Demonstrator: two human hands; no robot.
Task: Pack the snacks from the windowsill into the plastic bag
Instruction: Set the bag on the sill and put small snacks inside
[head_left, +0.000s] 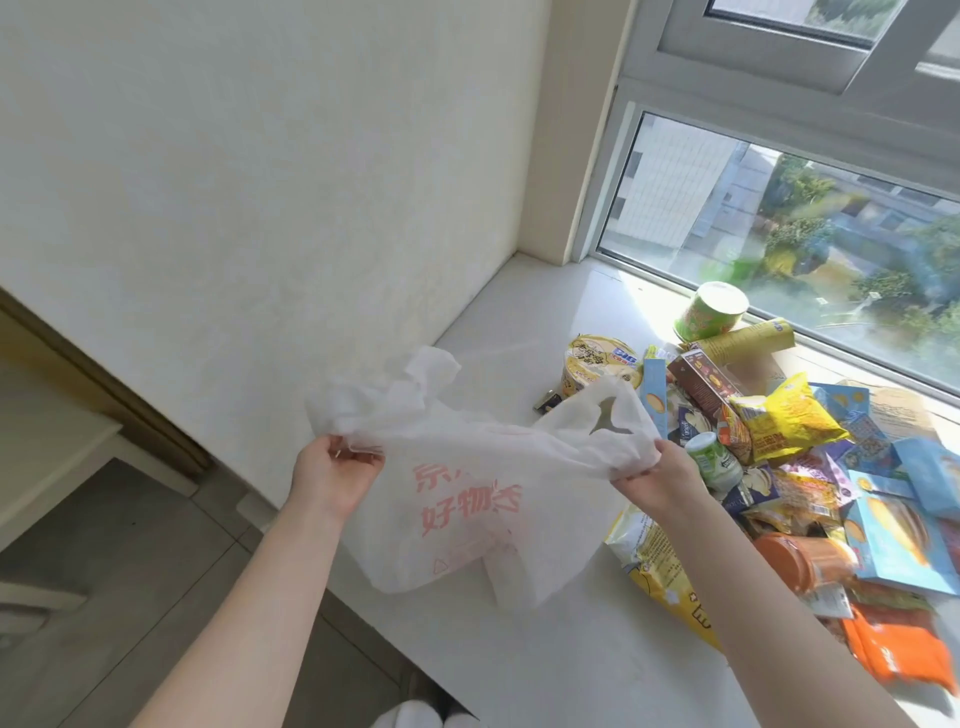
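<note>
A white plastic bag (457, 499) with red printed characters hangs in the air over the white windowsill (524, 312). My left hand (332, 470) grips its left handle and my right hand (652, 475) grips its right handle, stretching the top between them. A heap of snacks lies on the sill to the right: a yellow chip bag (789, 415), a brown box (701, 384), a noodle cup (602, 366), a green cup (714, 309), blue boxes (888, 540) and an orange jar (800, 561).
The window glass (779, 228) runs along the far side of the sill. A white wall (260, 182) stands to the left. Below the sill's near edge are grey floor tiles (130, 545) and a wooden frame (104, 384).
</note>
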